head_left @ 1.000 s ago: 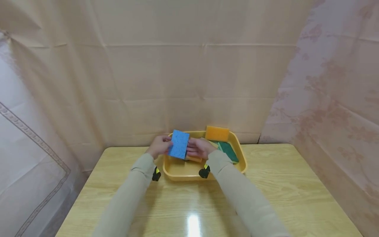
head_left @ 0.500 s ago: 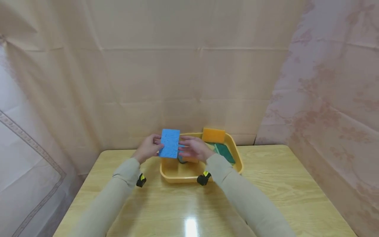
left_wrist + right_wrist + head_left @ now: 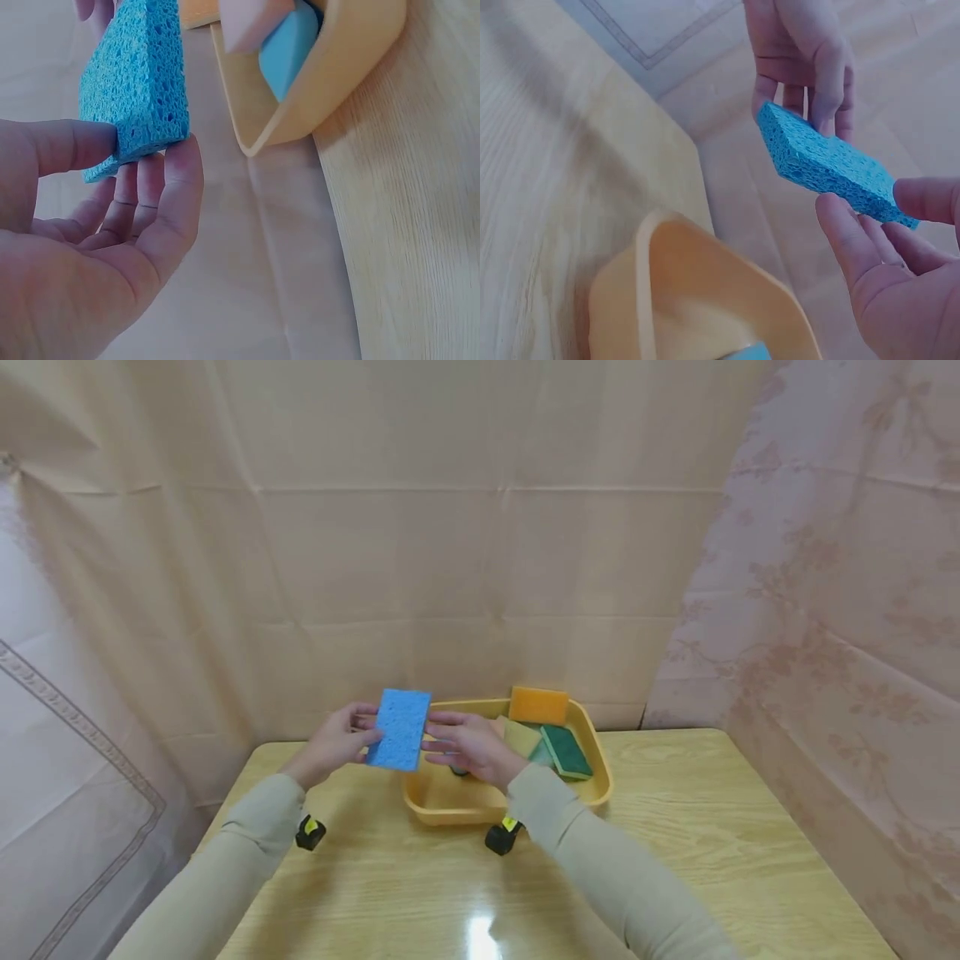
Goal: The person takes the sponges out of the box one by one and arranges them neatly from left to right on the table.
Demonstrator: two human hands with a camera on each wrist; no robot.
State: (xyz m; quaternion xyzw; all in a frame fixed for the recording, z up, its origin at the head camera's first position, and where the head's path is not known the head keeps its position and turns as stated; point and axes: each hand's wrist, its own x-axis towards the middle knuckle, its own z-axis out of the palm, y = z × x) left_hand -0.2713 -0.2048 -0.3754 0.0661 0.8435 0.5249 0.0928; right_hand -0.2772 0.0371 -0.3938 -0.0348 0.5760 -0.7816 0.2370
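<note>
A blue sponge with a pitted face is held up at the left end of a yellow tray. My left hand pinches its left side, thumb in front; the left wrist view shows the fingers under the sponge's end. At the opposite side is my right hand. In the right wrist view its thumb lies over the sponge's near end and its fingers are beneath. Inside the tray are a green-and-yellow scouring sponge and a pale yellow sponge. An orange sponge leans up at the back rim.
The tray stands at the back of a wooden table, against a beige cloth. A pink piece and a light blue piece show in the tray in the left wrist view. Black wrist devices hang below both sleeves.
Both hands have moved left with the blue sponge, from over the tray to its left end. More of the pale yellow and green sponges is uncovered. The tray's contents look unmoved.
</note>
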